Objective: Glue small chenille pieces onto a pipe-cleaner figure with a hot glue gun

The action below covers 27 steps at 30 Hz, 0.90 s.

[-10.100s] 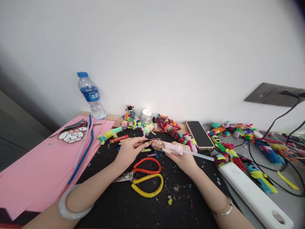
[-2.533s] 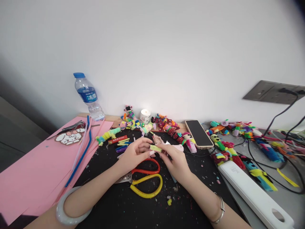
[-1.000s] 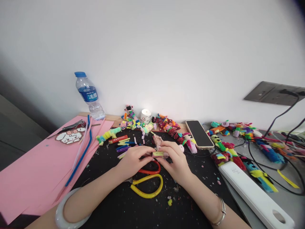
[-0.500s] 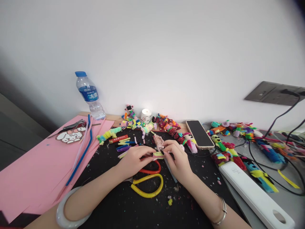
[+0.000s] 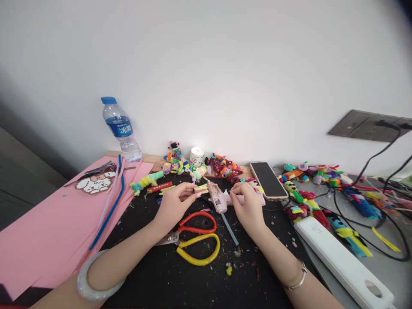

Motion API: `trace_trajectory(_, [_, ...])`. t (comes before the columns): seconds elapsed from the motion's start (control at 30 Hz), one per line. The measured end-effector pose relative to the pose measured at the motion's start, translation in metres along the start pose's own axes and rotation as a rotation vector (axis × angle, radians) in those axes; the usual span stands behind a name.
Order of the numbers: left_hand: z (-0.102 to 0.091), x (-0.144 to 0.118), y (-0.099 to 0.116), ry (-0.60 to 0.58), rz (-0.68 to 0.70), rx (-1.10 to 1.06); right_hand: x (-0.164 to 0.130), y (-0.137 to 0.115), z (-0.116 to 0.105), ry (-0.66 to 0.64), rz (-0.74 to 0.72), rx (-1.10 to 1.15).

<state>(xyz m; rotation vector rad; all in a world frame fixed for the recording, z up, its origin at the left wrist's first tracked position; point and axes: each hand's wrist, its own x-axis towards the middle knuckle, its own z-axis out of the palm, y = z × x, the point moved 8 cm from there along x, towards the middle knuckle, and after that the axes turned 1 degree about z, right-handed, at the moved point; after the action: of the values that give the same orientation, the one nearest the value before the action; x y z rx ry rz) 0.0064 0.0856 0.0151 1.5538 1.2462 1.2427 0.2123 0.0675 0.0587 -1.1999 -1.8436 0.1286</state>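
My left hand (image 5: pixel 177 204) pinches a short yellow-and-pink piece of pipe cleaner (image 5: pixel 201 189) between thumb and fingertips. Just right of it lies a pale pink hot glue gun (image 5: pixel 220 201), its front part stained brown, with a translucent glue stick (image 5: pixel 230 229) sticking out toward me. My right hand (image 5: pixel 247 208) has its fingers curled closed at the glue gun's handle, which they partly hide. Below the hands rest scissors with one red and one yellow handle (image 5: pixel 198 251); their blades are partly covered by my left forearm.
Pink sheets (image 5: pixel 41 223) with long pipe cleaners (image 5: pixel 111 212) lie left, near a water bottle (image 5: pixel 120 128). Pipe-cleaner figures (image 5: pixel 222 167) line the wall beside a phone (image 5: pixel 268 180). To the right are a white power bank-like bar (image 5: pixel 341 257) and black cables (image 5: pixel 347 219).
My hands have parted. The left moved up slightly, keeping the yellow-and-pink piece; the right let go of it and shifted right to the glue gun's handle, leaving the gun more visible.
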Motion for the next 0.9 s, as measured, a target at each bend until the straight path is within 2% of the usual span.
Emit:
trace_trajectory(0.23, [-0.004,0.003,-0.007,0.028,-0.048,-0.065,0.007,0.008,0.002,-0.124,0.005,-0.201])
trace_trajectory(0.33, [-0.005,0.004,-0.009,0.024,-0.057,-0.073,0.008,0.009,0.004,-0.163,-0.023,-0.18])
trace_trajectory(0.5, [-0.004,0.005,-0.008,0.018,-0.05,-0.091,0.0,0.004,0.019,-0.346,-0.043,-0.186])
trace_trajectory(0.7, [-0.003,0.006,-0.009,0.001,-0.035,-0.084,-0.009,0.01,0.029,-0.473,0.029,-0.313])
trace_trajectory(0.8, [-0.004,0.006,-0.011,0.003,-0.025,-0.054,-0.009,0.018,0.031,-0.483,0.078,-0.3])
trace_trajectory(0.9, [-0.006,0.006,-0.011,0.013,-0.013,-0.018,-0.006,0.024,0.029,-0.437,0.116,-0.253])
